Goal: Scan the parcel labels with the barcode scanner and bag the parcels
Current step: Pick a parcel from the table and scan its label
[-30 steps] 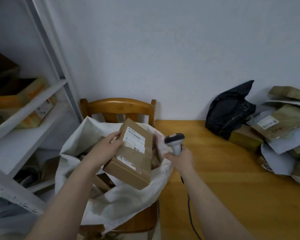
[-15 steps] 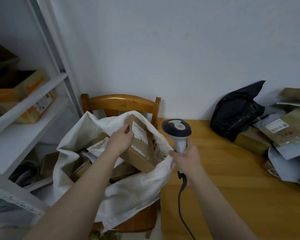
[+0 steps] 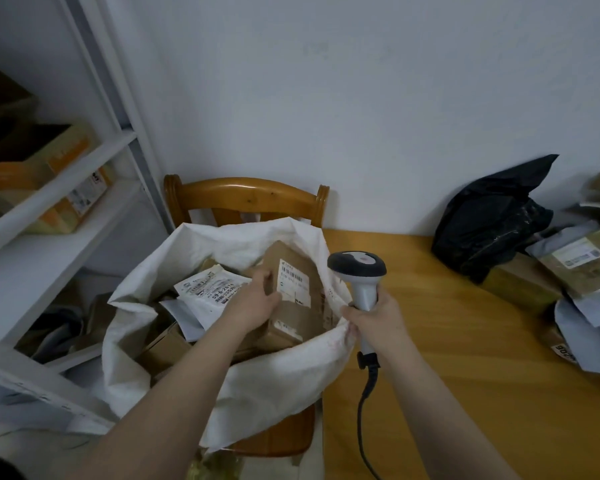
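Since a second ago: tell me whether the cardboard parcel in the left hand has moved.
Yes. Judged against the chair back, the cardboard parcel has dropped down into the white sack, left hand on it.

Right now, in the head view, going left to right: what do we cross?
shelf → white sack → scanner → black bag → pile of parcels

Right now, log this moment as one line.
left hand: holds box in sack | right hand: grips scanner | table: parcels waiting
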